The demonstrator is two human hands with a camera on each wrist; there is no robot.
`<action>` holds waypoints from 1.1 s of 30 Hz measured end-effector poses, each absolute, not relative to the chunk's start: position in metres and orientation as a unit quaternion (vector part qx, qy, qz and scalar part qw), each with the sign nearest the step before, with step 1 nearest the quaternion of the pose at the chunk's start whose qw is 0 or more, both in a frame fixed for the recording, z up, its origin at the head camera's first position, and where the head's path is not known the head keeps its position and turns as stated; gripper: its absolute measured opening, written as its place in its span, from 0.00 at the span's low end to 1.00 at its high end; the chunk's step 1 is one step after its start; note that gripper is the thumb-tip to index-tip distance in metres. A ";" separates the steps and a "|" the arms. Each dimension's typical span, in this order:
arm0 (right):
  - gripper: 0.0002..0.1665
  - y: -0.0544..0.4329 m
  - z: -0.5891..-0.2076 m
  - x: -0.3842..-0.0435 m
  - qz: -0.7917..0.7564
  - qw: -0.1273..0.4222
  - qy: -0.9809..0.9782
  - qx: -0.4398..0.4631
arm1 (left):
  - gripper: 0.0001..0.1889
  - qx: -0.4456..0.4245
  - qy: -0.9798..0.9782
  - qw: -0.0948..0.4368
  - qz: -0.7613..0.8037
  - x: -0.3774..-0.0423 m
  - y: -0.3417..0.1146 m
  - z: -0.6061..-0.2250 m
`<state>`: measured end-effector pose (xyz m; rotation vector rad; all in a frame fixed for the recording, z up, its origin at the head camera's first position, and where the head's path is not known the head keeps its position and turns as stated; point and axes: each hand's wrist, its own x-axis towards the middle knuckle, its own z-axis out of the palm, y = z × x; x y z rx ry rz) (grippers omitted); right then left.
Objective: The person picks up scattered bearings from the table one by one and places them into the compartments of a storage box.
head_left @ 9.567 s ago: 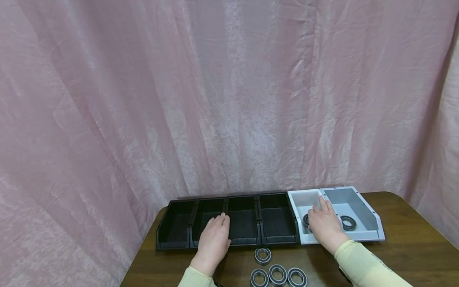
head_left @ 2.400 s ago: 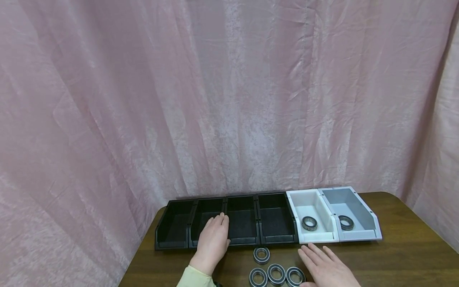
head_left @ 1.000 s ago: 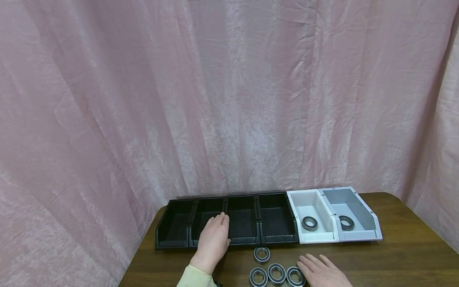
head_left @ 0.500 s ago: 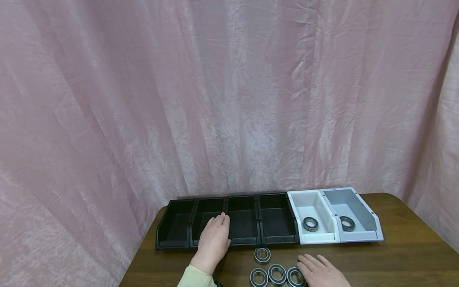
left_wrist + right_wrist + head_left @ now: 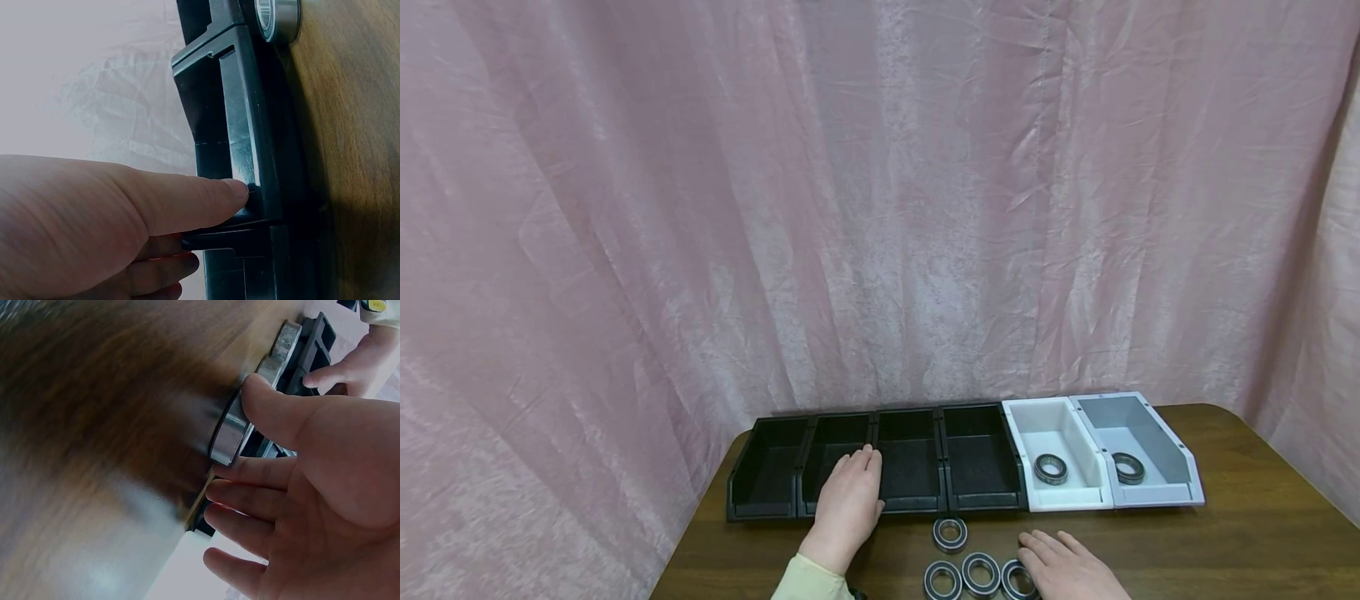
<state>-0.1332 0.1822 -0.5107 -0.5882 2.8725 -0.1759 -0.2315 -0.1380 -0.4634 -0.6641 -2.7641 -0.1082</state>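
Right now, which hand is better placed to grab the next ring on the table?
Probably the right hand: its fingers are right beside the nearest ring, while the left hand rests on the black bins, farther from it.

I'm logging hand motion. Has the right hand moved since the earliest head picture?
Yes. The right hand, then over the white bin, is now in front of it, nearer the camera.

Right hand [image 5: 1070,568]: withdrew from the white bin [image 5: 1070,498] to the frame's lower right.
Right sleeve: left the head view.
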 end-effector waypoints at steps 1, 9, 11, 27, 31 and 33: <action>0.50 0.182 -0.511 -0.134 -0.060 0.104 0.973 -0.198 | 0.38 -0.230 -0.961 0.147 -0.038 -0.231 -0.138 -0.464; 0.49 0.178 -0.512 -0.135 -0.060 0.113 0.974 -0.187 | 0.38 -0.229 -0.962 0.146 -0.039 -0.231 -0.138 -0.463; 0.49 0.178 -0.512 -0.134 -0.060 0.113 0.974 -0.186 | 0.38 -0.228 -0.962 0.145 -0.038 -0.231 -0.138 -0.463; 0.48 0.178 -0.513 -0.134 -0.059 0.106 0.973 -0.196 | 0.38 -0.228 -0.962 0.147 -0.038 -0.232 -0.138 -0.463; 0.48 0.177 -0.511 -0.133 -0.047 0.095 0.974 -0.201 | 0.38 -0.231 -0.960 0.154 -0.035 -0.231 -0.138 -0.463; 0.47 0.176 -0.510 -0.133 -0.042 0.089 0.974 -0.203 | 0.38 -0.232 -0.959 0.157 -0.035 -0.231 -0.138 -0.463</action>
